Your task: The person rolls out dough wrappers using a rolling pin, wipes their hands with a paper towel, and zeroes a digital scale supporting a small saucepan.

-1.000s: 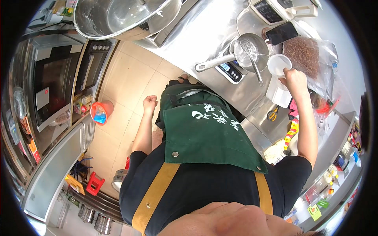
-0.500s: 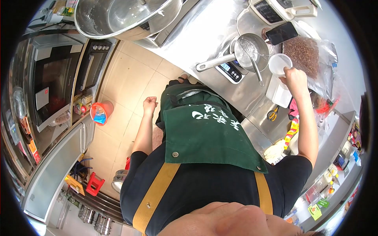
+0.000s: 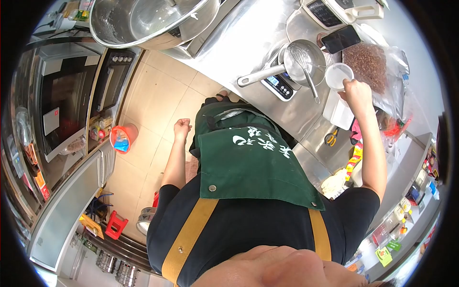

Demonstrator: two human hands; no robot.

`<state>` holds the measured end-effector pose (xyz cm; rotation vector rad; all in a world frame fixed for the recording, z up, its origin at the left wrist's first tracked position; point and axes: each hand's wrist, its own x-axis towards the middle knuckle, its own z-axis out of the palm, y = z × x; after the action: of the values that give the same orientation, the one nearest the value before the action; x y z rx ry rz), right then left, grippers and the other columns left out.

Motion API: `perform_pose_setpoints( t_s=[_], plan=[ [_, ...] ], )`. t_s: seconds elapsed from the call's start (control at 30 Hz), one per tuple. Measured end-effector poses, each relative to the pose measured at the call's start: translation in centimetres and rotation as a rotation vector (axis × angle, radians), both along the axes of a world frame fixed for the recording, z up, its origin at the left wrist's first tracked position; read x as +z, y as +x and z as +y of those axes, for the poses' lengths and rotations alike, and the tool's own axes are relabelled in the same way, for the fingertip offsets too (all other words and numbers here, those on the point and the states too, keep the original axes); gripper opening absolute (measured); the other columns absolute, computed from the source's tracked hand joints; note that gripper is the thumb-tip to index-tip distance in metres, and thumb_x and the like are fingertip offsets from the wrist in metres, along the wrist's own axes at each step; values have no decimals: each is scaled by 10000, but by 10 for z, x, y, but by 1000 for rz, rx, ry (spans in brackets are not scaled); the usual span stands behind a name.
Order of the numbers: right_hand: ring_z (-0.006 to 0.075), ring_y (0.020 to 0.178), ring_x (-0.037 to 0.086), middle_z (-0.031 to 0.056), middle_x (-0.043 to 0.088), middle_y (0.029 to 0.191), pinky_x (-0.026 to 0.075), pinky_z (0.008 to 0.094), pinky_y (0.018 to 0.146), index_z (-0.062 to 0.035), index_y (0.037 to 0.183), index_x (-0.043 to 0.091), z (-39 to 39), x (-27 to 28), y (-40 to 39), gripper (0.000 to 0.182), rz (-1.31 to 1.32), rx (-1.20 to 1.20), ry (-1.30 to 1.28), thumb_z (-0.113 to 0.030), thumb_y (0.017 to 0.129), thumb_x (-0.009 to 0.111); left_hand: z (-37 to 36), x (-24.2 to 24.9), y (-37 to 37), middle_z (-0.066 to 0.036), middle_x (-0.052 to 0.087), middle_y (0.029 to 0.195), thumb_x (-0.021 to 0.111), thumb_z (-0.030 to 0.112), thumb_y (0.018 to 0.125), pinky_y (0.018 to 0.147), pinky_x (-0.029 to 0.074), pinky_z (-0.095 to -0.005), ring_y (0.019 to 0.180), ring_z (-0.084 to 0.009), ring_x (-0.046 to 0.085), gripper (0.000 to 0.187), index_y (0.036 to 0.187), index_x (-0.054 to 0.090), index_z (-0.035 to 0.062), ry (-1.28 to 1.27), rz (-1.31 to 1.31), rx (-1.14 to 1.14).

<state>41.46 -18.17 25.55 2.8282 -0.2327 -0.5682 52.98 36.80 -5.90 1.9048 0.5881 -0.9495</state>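
Note:
My right hand (image 3: pixel 356 93) pinches the rim of a translucent white plastic cup (image 3: pixel 338 75), tilted beside the saucepan. The steel saucepan (image 3: pixel 289 64) sits on a digital scale (image 3: pixel 279 87) with a lit display, its long handle pointing left. A wire whisk (image 3: pixel 310 82) rests in the pan, its handle leaning out over the near rim. Away from the counter, my left hand (image 3: pixel 182 128) hangs at my side above the floor, its fingers curled closed with nothing visible in them. Any contents of the cup and pan are hard to make out.
A phone (image 3: pixel 342 39) and a bag of brown granules (image 3: pixel 366 67) lie behind the cup. Nearer are a white container (image 3: pixel 336 109) and yellow-handled scissors (image 3: pixel 331 138). A large steel bowl (image 3: pixel 143 45) stands at upper left, with a red bucket (image 3: pixel 131 130) on the floor below.
My right hand and the cup have shifted very slightly left and up, closer to the saucepan. The left hand hangs in nearly the same place.

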Motion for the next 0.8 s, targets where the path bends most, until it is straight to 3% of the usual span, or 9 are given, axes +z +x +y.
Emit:
perform_pose_setpoints(
  t_s=[0.47, 0.8],
  plan=[
    [282, 629, 656, 144, 635, 650, 520, 362, 594, -42, 708, 603, 7, 3, 5, 231, 0, -5, -45, -197, 640, 760, 2, -2, -3, -48, 623, 847, 589, 163, 877, 595, 485, -257, 663, -137, 602, 149, 955, 590, 37, -7, -3, 6],
    [309, 612, 642, 152, 626, 649, 515, 388, 569, -36, 730, 567, 3, -1, 4, 254, -8, 22, -14, -195, 649, 748, 2, -2, -3, -52, 623, 853, 592, 167, 877, 597, 486, -259, 666, -139, 602, 158, 953, 592, 29, -11, -8, 6]
  ],
)
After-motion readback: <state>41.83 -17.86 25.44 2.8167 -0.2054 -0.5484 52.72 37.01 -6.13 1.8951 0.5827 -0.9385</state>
